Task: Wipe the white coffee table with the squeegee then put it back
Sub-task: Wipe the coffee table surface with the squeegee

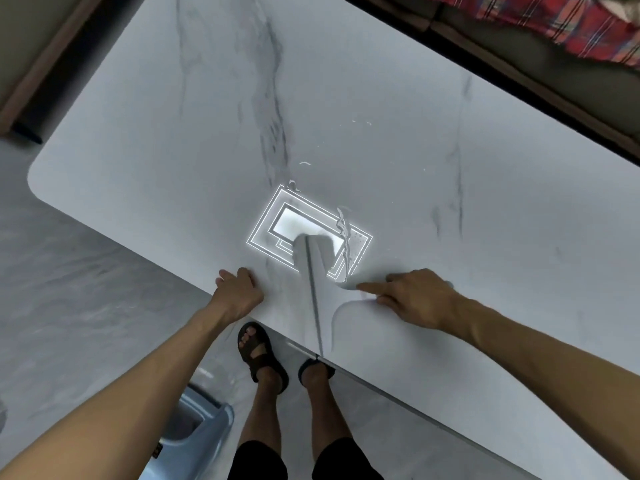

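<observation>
The white squeegee with a thin grey blade [323, 275] lies blurred on the white, grey-veined marble-look desk [138, 133], close to its near edge. Its blade runs away from the person across the bright rectangular reflection of a lamp [294, 223], beside streaks of water [343, 225]. The right hand [419, 299] grips its narrow end, fingers curled and forefinger stretched along it. The left hand [239, 291] rests flat and relaxed on the desk's near edge, just left of the squeegee, holding nothing.

White squeegee [317, 292], blade on marbled table [166, 133]
</observation>
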{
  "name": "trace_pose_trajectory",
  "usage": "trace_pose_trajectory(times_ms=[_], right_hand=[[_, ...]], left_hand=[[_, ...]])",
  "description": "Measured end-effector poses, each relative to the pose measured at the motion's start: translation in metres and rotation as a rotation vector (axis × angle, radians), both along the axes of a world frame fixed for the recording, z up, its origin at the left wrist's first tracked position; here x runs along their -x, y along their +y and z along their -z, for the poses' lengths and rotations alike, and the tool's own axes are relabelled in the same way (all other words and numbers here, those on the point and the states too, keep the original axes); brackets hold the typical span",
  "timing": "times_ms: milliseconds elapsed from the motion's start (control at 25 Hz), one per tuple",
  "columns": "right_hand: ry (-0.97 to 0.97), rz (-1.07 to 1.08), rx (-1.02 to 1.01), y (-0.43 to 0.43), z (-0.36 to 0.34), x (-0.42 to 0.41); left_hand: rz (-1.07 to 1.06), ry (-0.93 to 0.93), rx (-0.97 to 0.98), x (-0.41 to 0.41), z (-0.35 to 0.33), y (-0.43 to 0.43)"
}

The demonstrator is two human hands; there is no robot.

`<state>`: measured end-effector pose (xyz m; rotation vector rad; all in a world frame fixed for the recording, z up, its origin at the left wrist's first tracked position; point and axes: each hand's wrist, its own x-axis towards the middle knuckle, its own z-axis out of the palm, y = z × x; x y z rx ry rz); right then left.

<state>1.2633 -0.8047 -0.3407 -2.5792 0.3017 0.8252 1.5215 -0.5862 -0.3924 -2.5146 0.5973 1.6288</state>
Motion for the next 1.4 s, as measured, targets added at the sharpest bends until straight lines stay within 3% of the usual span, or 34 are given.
trace_pose_trajectory(times_ms=[160, 320, 520, 680, 880, 1000, 1160, 1400], right_hand=[[0.049, 0.186, 0.075, -0.045, -0.024, 0.036], [-0.004, 0.538, -0.033, -0.066, -0.043, 0.031], [-0.167, 0.947, -0.109, -0.121, -0.040, -0.071], [-0.283, 1.239, -0.203, -0.192, -0.027, -0.166], [-0.254, 1.241, -0.119, -0.254, -0.014, -0.233], [-0.168, 1.121, -0.027, -0.263, -0.004, -0.234], [-0.088, 0.791, 0.266, -0.240, 0.000, -0.172], [0.084, 0.785, 0.220, -0.169, -0.045, -0.060]], left_hand=[[-0.083, -0.073, 0.067, -0.001, -0.014, -0.018], [-0.139, -0.238, 0.274, -0.007, -0.027, -0.054], [-0.183, -0.281, 0.411, -0.032, -0.030, -0.106], [0.101, -0.380, 0.442, -0.070, -0.010, -0.148], [0.236, -0.366, 0.463, -0.106, 0.018, -0.206], [0.237, -0.347, 0.388, -0.106, 0.030, -0.221], [0.226, -0.243, 0.336, -0.102, 0.034, -0.226], [0.232, -0.218, 0.316, -0.099, 0.023, -0.232]])
